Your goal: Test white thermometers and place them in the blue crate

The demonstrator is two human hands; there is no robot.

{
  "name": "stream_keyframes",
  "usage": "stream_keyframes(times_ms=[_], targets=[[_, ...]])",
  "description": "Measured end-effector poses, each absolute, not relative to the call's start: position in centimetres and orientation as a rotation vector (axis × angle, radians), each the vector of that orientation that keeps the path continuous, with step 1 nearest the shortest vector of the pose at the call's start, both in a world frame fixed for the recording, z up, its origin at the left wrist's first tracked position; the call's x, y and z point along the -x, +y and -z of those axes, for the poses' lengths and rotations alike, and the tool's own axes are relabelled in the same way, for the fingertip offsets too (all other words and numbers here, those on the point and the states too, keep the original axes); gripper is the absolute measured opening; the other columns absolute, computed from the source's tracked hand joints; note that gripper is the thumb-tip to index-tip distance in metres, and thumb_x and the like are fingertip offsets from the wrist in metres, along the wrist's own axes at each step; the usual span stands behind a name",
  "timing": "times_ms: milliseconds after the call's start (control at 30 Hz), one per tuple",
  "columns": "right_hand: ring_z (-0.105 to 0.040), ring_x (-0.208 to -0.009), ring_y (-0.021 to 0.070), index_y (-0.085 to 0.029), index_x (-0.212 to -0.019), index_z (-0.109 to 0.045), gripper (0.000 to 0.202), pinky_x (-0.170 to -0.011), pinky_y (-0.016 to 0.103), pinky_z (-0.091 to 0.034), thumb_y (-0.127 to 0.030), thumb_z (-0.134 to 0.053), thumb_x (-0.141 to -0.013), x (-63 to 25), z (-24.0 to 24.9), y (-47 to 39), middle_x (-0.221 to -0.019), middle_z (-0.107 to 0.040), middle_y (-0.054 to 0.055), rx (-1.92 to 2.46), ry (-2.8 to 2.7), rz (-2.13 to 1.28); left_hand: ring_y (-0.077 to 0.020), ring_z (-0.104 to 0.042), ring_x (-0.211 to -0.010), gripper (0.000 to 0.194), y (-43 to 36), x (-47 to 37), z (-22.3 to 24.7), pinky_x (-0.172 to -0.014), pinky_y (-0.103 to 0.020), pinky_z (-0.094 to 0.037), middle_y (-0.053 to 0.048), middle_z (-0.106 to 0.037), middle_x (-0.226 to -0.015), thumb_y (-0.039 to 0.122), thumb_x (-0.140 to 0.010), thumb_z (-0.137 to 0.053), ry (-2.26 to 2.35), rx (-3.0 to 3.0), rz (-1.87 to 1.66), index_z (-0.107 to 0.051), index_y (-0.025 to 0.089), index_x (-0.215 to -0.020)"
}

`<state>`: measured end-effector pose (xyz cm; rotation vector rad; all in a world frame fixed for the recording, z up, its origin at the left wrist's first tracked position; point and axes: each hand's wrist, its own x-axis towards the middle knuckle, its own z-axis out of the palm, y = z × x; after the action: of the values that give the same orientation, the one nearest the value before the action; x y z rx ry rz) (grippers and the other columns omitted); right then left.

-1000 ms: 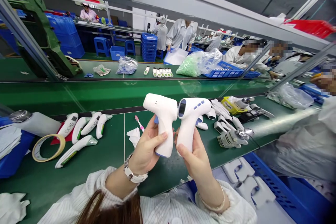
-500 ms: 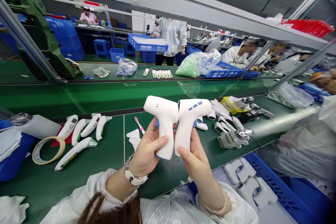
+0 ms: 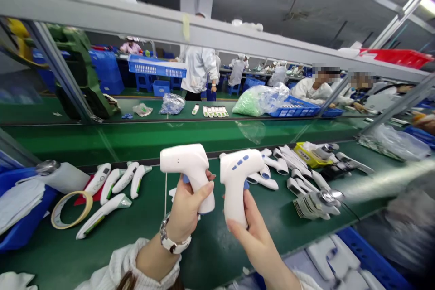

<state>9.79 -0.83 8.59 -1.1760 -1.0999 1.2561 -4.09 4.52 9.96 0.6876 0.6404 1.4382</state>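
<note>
Extending forward, the left hand (image 3: pixel 186 210) and right hand (image 3: pixel 254 235) grip two thermometer guns (image 3: pixel 188 158) by their handles, one each.

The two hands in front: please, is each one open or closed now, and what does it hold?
Left hand: closed, holding a white gun-shaped device.
Right hand: closed, holding a second white gun-shaped device.

A white, gun-shaped plastic device (image 3: pixel 196 170) hangs in the air, grip downward, barrel pointing left, two dark dots on its side. Just beside it, not touching, a matching white pistol-shaped unit (image 3: pixel 237 181) bearing blue oblong buttons points right.
</note>
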Motion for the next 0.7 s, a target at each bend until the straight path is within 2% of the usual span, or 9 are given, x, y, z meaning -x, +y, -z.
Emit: stream_keyframes(times_ms=[100, 200, 267, 333, 433, 500, 700], targets=[[-0.021, -0.137, 0.0256, -0.025, -0.143, -0.024, 0.075, -0.112, 0.041, -0.023, -0.043, -0.060, -0.079, -10.2, -7.0, -0.5, -0.150, -0.023, 0.005, 1.300, -1.167, -1.322, -0.0158, -0.061, -0.095, 0.036, 5.0, 4.3, -9.7, -0.088, -0.030, -0.046, 0.002, -0.065, -0.094, 0.017, -0.069, -0.073, 0.676, -0.694, -1.541, -0.054, 0.023, -0.099], [-0.014, -0.139, 0.0281, -0.026, -0.143, -0.024, 0.076, -0.107, 0.040, -0.032, -0.049, -0.058, -0.079, -10.6, -5.1, 0.4, -0.153, -0.009, 0.002, 1.398, -1.281, -1.415, -0.0212, -0.059, -0.104, 0.044, 5.3, 4.4, -9.5, -0.090, -0.035, -0.047, -0.003, -0.065, -0.103, 0.022, -0.071, -0.072, 0.645, -0.707, -1.537, -0.050, 0.024, -0.109], [-0.010, -0.139, 0.0296, -0.027, -0.143, -0.024, 0.077, -0.104, 0.040, -0.038, -0.051, -0.058, -0.078, -10.8, -4.1, 0.9, -0.153, -0.006, 0.000, 1.404, -1.375, -1.396, -0.0239, -0.058, -0.106, 0.052, 5.4, 4.4, -9.4, -0.089, -0.037, -0.047, -0.006, -0.065, -0.106, 0.024, -0.070, -0.073, 0.668, -0.711, -1.533, -0.048, 0.024, -0.115], [-0.010, -0.139, 0.0304, -0.030, -0.142, -0.026, 0.075, -0.102, 0.041, -0.040, -0.049, -0.059, -0.078, -10.7, -3.7, 0.9, -0.153, -0.009, 0.000, 1.364, -1.436, -1.337, -0.0241, -0.059, -0.103, 0.059, 5.3, 4.4, -9.2, -0.087, -0.038, -0.049, -0.005, -0.064, -0.106, 0.024, -0.069, -0.074, 0.720, -0.690, -1.552, -0.045, 0.026, -0.120], [-0.014, -0.139, 0.0293, -0.031, -0.140, -0.031, 0.067, -0.108, 0.045, -0.030, -0.044, -0.058, -0.080, -10.2, -4.2, 0.1, -0.152, -0.018, 0.001, 1.318, -1.444, -1.214, -0.0228, -0.061, -0.097, 0.066, 5.2, 4.4, -9.3, -0.085, -0.036, -0.049, -0.004, -0.065, -0.104, 0.024, -0.068, -0.075, 0.760, -0.666, -1.579, -0.041, 0.027, -0.124], [-0.015, -0.139, 0.0275, -0.030, -0.141, -0.030, 0.065, -0.110, 0.046, -0.025, -0.042, -0.055, -0.083, -9.9, -5.0, -0.4, -0.152, -0.017, 0.001, 1.305, -1.429, -1.180, -0.0219, -0.061, -0.097, 0.066, 5.1, 4.3, -9.5, -0.086, -0.035, -0.049, -0.002, -0.066, -0.101, 0.023, -0.068, -0.075, 0.762, -0.683, -1.579, -0.041, 0.027, -0.124], [-0.016, -0.139, 0.0229, -0.029, -0.143, -0.022, 0.069, -0.111, 0.040, -0.025, -0.038, -0.055, -0.084, -9.8, -6.9, -0.4, -0.152, -0.017, 0.000, 1.252, -1.398, -1.281, -0.0211, -0.060, -0.098, 0.060, 5.0, 4.4, -9.7, -0.087, -0.034, -0.047, -0.003, -0.066, -0.101, 0.022, -0.067, -0.075, 0.807, -0.789, -1.529, -0.046, 0.023, -0.120]])
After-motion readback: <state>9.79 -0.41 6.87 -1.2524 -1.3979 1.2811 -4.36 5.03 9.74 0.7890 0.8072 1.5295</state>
